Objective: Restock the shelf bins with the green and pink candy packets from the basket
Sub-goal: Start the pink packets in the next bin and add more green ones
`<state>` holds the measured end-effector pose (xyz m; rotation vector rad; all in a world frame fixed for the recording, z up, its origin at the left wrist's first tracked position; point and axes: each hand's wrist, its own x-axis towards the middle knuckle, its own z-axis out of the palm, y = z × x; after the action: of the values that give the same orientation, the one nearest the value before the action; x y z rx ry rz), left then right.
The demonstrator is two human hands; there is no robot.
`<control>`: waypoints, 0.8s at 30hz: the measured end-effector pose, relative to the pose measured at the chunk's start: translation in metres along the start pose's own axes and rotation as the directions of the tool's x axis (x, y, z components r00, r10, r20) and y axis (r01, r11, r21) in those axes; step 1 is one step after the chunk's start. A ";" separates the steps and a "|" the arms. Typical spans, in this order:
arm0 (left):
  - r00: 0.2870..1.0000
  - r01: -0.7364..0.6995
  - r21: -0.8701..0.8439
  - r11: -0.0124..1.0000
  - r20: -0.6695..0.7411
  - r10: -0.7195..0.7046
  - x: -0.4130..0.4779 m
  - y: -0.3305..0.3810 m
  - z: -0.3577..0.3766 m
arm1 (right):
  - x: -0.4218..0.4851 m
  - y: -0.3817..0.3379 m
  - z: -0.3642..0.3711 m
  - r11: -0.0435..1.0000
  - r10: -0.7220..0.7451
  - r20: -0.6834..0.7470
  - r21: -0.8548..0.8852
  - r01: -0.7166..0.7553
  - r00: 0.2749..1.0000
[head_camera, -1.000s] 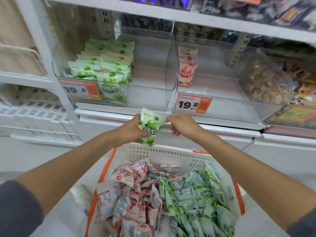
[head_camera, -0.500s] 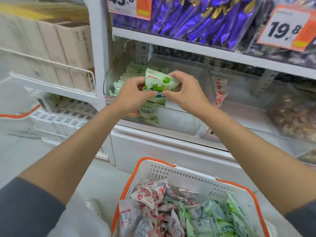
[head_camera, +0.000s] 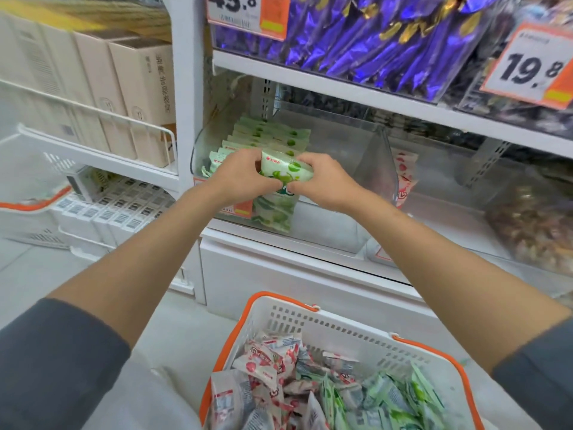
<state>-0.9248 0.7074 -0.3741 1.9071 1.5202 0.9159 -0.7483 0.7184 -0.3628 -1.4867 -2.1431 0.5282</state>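
Observation:
Both hands hold one green candy packet (head_camera: 283, 172) over the front of the clear left shelf bin (head_camera: 341, 144). My left hand (head_camera: 238, 178) grips its left end and my right hand (head_camera: 322, 181) pinches its right end. Behind it a row of green packets (head_camera: 273, 135) stands in the bin, and another green packet (head_camera: 274, 212) leans against the bin's front wall. A few pink packets (head_camera: 404, 178) stand in the neighbouring bin to the right. Below, the white basket with orange rim (head_camera: 328, 324) holds pink packets (head_camera: 266, 367) on the left and green ones (head_camera: 387, 398) on the right.
Purple snack bags (head_camera: 372, 35) fill the shelf above, with price tags 45.8 (head_camera: 248, 10) and 19.8 (head_camera: 530, 66). Beige boxes (head_camera: 124, 88) stand behind a wire rail on the left unit. A bin of brown snacks (head_camera: 533, 225) sits at far right.
Both hands lifted the green packet from above the basket up to the left bin, then lowered it slightly toward the row of green packets. The view tilted upward.

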 end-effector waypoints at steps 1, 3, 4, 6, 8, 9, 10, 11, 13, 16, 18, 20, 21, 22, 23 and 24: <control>1.000 -0.007 -0.081 0.997 0.009 0.008 0.001 0.002 -0.003 | 0.002 0.000 -0.001 1.000 -0.011 0.019 0.026 0.011 1.000; 1.000 -0.005 -0.194 0.981 0.026 0.010 0.003 0.002 -0.010 | 0.007 -0.001 -0.002 1.000 -0.019 0.081 -0.023 0.021 0.997; 0.999 -0.001 -0.199 0.980 0.037 0.008 0.005 0.000 -0.013 | 0.010 -0.003 -0.004 0.998 -0.011 0.118 -0.062 0.019 0.993; 0.997 -0.004 -0.149 0.989 0.072 0.015 0.009 -0.003 -0.016 | 0.018 -0.005 -0.008 0.995 0.010 0.193 -0.100 0.009 0.981; 0.994 0.002 -0.057 0.998 0.112 0.004 0.014 -0.006 -0.017 | 0.025 -0.007 -0.012 0.995 0.021 0.270 -0.102 0.007 0.963; 0.991 0.009 -0.020 1.000 0.137 -0.006 0.017 -0.008 -0.017 | 0.026 -0.007 -0.012 0.995 0.024 0.302 -0.099 0.006 0.953; 0.987 0.010 0.016 1.000 0.160 -0.013 0.019 -0.008 -0.018 | 0.027 -0.007 -0.011 0.995 0.023 0.323 -0.096 0.008 0.946; 0.983 0.002 0.050 0.999 0.181 -0.011 0.021 -0.008 -0.018 | 0.028 -0.005 -0.009 0.996 0.023 0.336 -0.089 0.007 0.942; 0.973 -0.017 0.130 0.991 0.232 -0.014 0.026 -0.008 -0.019 | 0.029 -0.001 -0.005 0.997 0.030 0.354 -0.073 -0.004 0.935; 0.949 -0.014 0.252 0.968 0.310 -0.067 0.032 -0.006 -0.020 | 0.033 0.002 0.000 0.993 0.047 0.388 -0.122 0.001 0.921; 0.928 -0.010 0.275 0.961 0.360 -0.093 0.034 -0.006 -0.019 | 0.036 0.000 0.002 0.984 0.066 0.420 -0.179 0.011 0.905; 0.916 0.014 0.286 0.958 0.380 -0.127 0.036 -0.006 -0.017 | 0.040 -0.001 0.003 0.980 0.079 0.440 -0.199 0.011 0.895; 0.916 0.016 0.285 0.958 0.379 -0.128 0.037 -0.007 -0.017 | 0.040 -0.001 0.001 0.980 0.087 0.449 -0.198 0.004 0.889; 0.916 0.011 0.289 0.957 0.381 -0.126 0.036 -0.006 -0.016 | 0.038 -0.001 -0.002 0.982 0.086 0.464 -0.186 0.003 0.882; 0.914 0.004 0.288 0.958 0.387 -0.120 0.036 -0.005 -0.016 | 0.036 0.001 -0.006 0.988 0.088 0.483 -0.153 -0.015 0.871; 0.914 -0.004 0.286 0.958 0.391 -0.112 0.036 -0.004 -0.016 | 0.032 0.001 -0.011 0.994 0.098 0.501 -0.095 -0.058 0.860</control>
<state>-0.9348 0.7433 -0.3602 2.0757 1.4939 0.2561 -0.7510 0.7498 -0.3496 -1.6161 -2.5232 0.9681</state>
